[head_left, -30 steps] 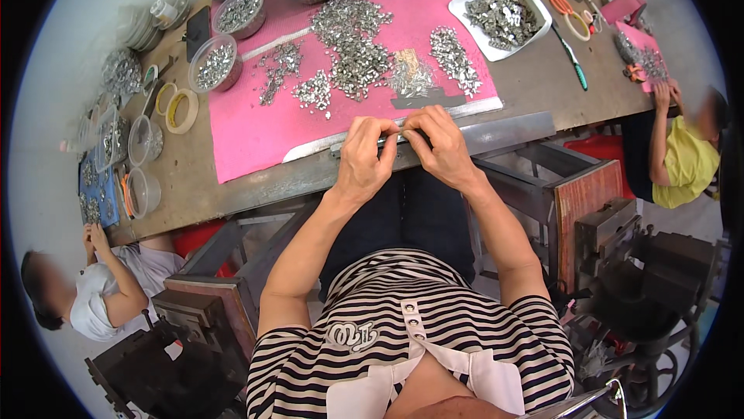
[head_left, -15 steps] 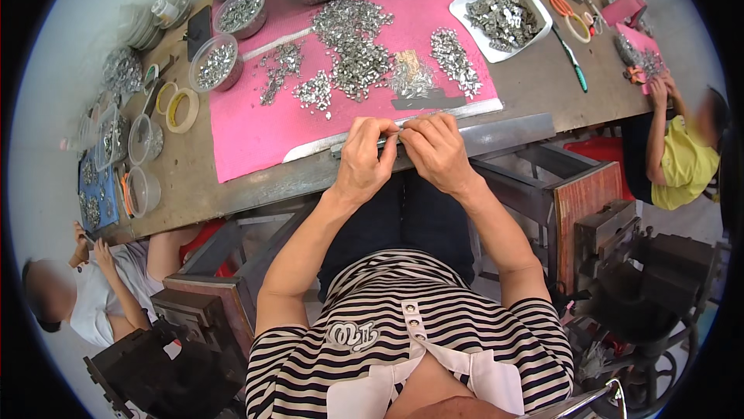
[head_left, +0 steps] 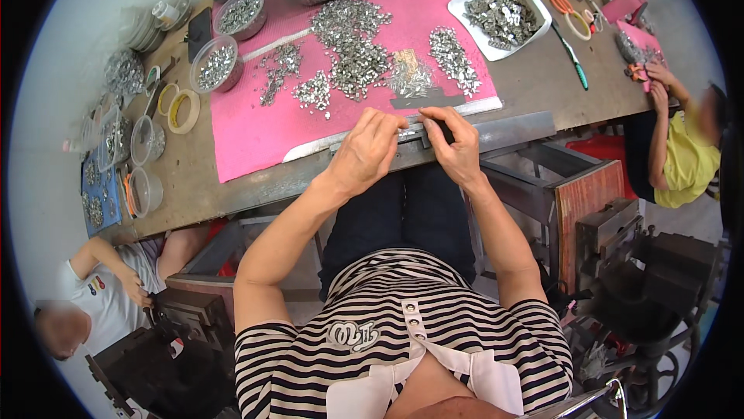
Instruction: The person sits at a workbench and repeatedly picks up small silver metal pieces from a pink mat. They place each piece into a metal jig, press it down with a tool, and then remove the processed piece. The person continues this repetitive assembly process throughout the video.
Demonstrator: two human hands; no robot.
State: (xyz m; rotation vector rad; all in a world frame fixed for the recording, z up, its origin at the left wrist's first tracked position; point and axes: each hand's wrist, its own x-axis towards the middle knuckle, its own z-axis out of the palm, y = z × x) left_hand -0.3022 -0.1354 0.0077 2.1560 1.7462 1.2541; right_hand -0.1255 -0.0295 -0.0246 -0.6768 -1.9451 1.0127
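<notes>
Here, both hands, left (head_left: 366,149) and right (head_left: 459,144), pinching closed on a long thin metal strip (head_left: 411,134), steadying it along the counter (head_left: 535,89) edge by the pink mat (head_left: 256,128).

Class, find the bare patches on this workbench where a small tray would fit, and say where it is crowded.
Bare: the pink mat's near-left corner, below the small metal parts; the brown tabletop between mat and green-handled tool. Crowded: the mat's middle, the clear plastic bowls at left.
</notes>
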